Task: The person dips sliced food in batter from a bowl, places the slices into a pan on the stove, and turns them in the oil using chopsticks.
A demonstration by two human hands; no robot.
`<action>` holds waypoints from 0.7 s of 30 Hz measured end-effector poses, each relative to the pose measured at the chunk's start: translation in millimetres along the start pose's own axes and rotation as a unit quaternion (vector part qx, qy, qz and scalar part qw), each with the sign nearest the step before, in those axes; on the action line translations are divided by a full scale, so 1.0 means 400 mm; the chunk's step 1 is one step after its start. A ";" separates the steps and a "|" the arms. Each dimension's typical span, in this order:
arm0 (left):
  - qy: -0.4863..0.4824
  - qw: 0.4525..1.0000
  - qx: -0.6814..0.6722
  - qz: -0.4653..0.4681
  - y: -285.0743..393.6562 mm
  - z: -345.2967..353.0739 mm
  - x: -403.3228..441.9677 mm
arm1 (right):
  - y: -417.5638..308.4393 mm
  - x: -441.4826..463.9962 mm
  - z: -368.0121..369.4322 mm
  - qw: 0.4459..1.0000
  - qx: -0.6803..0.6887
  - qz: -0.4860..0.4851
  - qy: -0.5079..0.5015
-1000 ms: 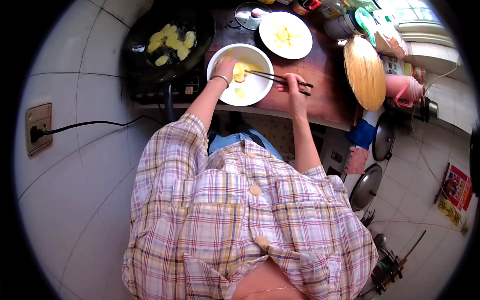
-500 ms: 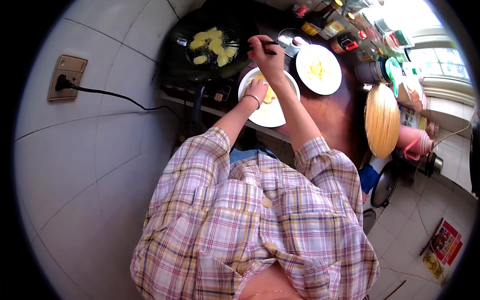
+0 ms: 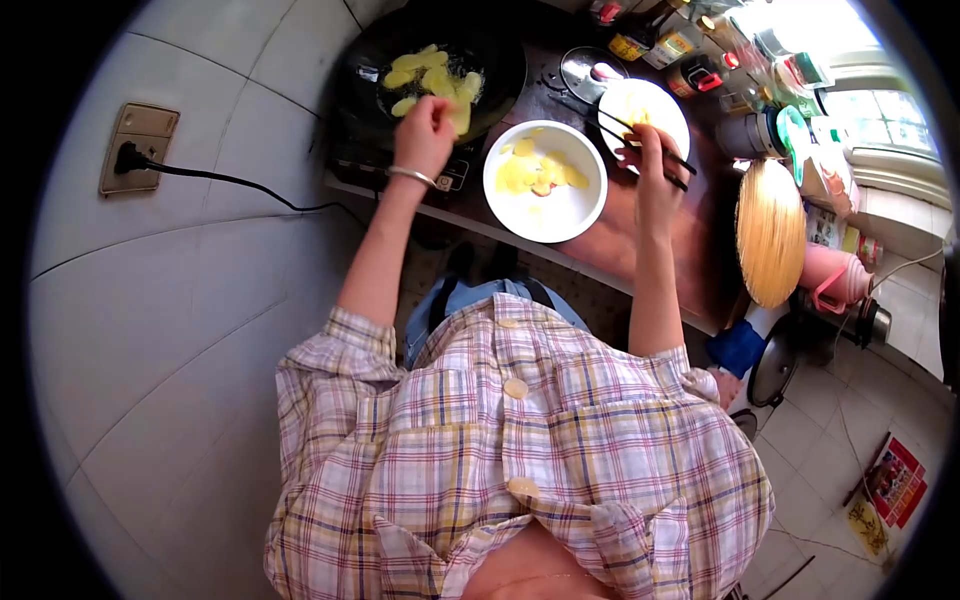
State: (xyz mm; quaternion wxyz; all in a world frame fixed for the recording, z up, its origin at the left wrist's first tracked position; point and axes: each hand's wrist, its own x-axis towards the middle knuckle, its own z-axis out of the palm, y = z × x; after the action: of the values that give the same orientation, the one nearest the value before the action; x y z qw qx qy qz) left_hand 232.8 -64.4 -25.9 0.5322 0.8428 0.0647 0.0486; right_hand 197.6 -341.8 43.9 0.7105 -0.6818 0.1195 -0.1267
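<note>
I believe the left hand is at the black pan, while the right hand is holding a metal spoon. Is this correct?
Not quite: the head view shows the right hand holding dark chopsticks, not a metal spoon. The left hand is indeed at the black pan.

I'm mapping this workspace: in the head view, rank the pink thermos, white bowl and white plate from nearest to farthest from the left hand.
1. White bowl, just right of the left hand.
2. White plate, farther right.
3. Pink thermos, at far right.
</note>
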 end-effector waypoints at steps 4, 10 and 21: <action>-0.041 0.955 0.291 0.030 -0.104 -0.068 0.176 | 0.121 -0.064 -0.098 0.999 -0.036 0.024 -0.024; -0.144 0.887 0.438 0.024 -0.178 -0.049 0.290 | 0.220 -0.147 -0.047 0.998 -0.020 0.044 -0.051; -0.074 0.940 0.208 0.260 0.151 0.065 0.053 | 0.295 -0.164 -0.045 0.995 -0.049 0.076 -0.033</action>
State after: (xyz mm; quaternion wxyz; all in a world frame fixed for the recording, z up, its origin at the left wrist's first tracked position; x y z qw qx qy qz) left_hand 261.1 -109.7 18.0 0.3172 0.9232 -0.1878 0.1084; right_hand 131.7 -331.6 -74.9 0.6876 -0.7084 0.1531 -0.0437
